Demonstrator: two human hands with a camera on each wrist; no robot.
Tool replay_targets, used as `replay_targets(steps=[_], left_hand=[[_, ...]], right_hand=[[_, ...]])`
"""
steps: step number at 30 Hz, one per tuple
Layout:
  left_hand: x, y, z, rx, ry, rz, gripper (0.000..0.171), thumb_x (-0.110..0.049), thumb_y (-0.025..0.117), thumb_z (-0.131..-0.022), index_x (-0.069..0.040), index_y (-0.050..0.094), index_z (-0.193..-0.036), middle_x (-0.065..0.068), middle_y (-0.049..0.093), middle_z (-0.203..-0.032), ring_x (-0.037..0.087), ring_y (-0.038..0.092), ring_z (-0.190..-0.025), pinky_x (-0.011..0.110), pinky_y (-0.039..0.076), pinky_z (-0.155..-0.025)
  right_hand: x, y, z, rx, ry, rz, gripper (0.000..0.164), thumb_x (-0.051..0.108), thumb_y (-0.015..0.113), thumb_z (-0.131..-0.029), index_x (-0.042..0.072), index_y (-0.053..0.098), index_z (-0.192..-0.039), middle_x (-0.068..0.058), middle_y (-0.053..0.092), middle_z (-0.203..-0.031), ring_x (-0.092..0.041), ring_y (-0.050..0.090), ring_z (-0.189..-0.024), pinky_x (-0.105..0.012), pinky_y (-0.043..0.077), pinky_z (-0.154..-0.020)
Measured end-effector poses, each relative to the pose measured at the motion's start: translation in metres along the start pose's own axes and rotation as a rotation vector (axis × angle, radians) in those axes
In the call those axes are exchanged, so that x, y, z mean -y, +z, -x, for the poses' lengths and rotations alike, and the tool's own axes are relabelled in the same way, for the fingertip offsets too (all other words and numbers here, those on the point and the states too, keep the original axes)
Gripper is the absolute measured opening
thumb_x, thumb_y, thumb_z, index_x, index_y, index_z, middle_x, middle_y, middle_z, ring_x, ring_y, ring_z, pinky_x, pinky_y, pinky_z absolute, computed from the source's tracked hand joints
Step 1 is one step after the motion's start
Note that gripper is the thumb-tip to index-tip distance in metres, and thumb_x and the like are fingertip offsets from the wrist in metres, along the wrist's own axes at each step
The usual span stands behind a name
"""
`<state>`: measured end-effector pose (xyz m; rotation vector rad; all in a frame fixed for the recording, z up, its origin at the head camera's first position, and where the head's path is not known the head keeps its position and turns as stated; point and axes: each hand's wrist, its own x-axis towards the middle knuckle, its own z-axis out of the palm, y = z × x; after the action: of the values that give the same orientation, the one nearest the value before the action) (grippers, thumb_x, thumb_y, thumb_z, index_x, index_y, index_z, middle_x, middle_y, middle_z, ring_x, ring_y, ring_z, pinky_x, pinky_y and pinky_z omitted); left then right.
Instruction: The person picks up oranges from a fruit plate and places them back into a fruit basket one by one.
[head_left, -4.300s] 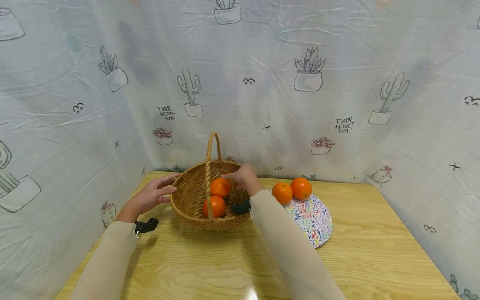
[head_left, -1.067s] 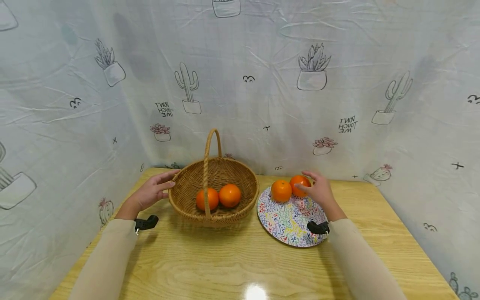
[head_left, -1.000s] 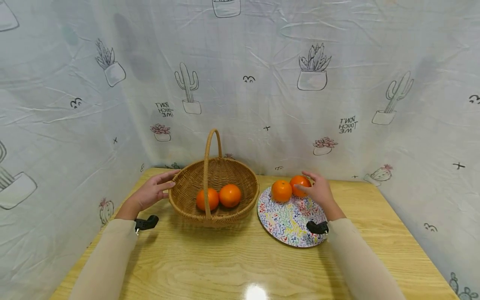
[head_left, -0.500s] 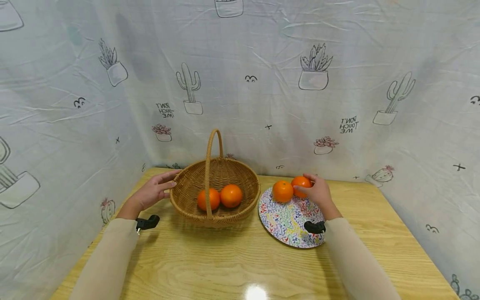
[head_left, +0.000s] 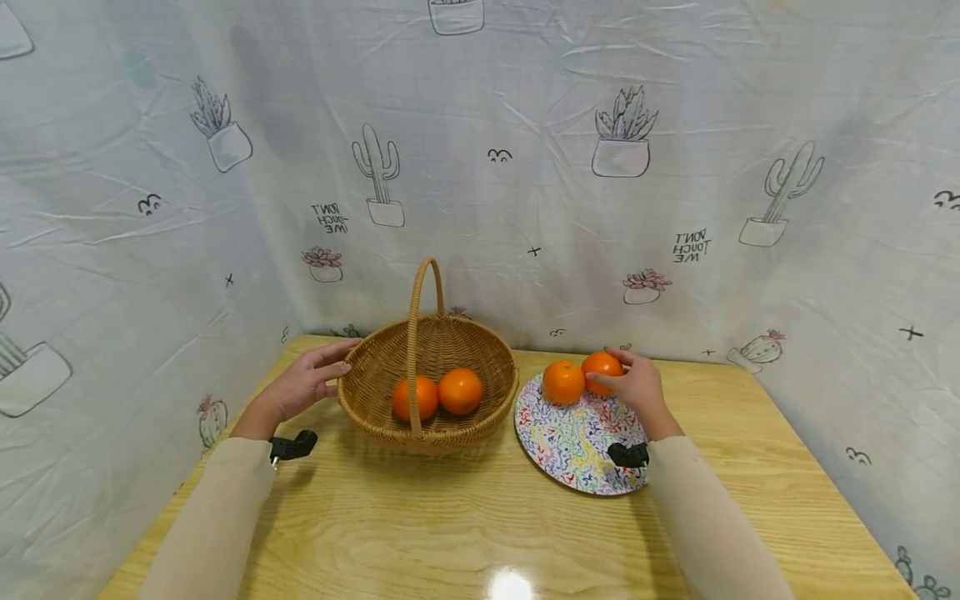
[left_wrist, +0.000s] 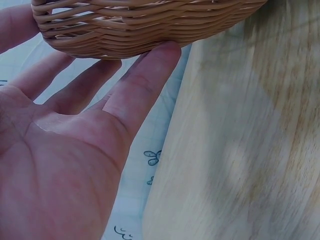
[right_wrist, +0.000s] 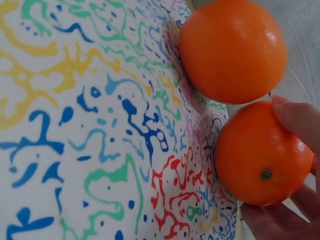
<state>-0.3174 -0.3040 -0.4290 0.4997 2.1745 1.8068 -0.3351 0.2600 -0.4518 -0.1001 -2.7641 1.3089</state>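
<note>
A brown wicker basket (head_left: 468,337) with a tall handle stands left of centre, holding an orange (head_left: 461,392) and a second orange (head_left: 425,399) partly behind the handle. My left hand (head_left: 306,382) is at its left side with spread, mostly straight fingers; in the left wrist view, one fingertip (left_wrist: 170,50) touches the woven wall. On a round plate (head_left: 570,458) with multicoloured squiggles, my right hand (head_left: 637,386) holds the rear right orange (right_wrist: 262,155) between thumb and fingers. Right beside that one sits another orange (head_left: 562,382), at the plate's far edge.
A light wooden table (head_left: 420,525) carries everything. A pale cloth (head_left: 525,125) printed with cacti hangs close behind the table and along the sides. Each wrist wears a black mount, the right mount (head_left: 628,455) overlapping the plate in the head view.
My right hand has left an orange in the basket, moved right to the plate and closed round the rear orange there. The left hand has stayed at the basket.
</note>
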Motion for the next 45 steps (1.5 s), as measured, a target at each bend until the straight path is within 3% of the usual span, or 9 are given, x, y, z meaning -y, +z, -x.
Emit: replay_targets(steps=[30,38,45], left_hand=[[0.003,0.002,0.001,-0.011,0.015,0.006,0.063,-0.017,0.049,-0.11,-0.003,0.02,-0.164,0.026,0.018,-0.168,0.005,0.061,-0.125,0.03,0.059,-0.094],[0.003,0.002,-0.001,-0.016,-0.007,-0.006,0.064,-0.021,0.052,-0.109,-0.007,0.022,-0.164,0.023,0.019,-0.169,0.006,0.06,-0.128,0.03,0.059,-0.094],[0.0,0.001,-0.001,-0.015,-0.01,0.015,0.063,-0.019,0.051,-0.11,-0.006,0.022,-0.164,0.025,0.02,-0.168,0.008,0.061,-0.127,0.029,0.059,-0.094]], right_hand=[[-0.002,0.002,0.001,-0.041,0.053,-0.029,0.074,0.029,0.081,-0.09,0.007,0.049,-0.153,-0.025,0.044,-0.156,-0.045,0.046,-0.138,-0.057,0.041,-0.116],[-0.006,-0.003,-0.001,0.006,0.089,-0.056,0.077,0.034,0.082,-0.089,0.009,0.047,-0.154,-0.024,0.042,-0.158,-0.045,0.045,-0.138,-0.058,0.041,-0.116],[-0.005,-0.005,-0.005,0.045,0.065,-0.041,0.079,0.033,0.08,-0.091,0.007,0.044,-0.156,-0.027,0.042,-0.157,-0.046,0.044,-0.139,-0.057,0.04,-0.116]])
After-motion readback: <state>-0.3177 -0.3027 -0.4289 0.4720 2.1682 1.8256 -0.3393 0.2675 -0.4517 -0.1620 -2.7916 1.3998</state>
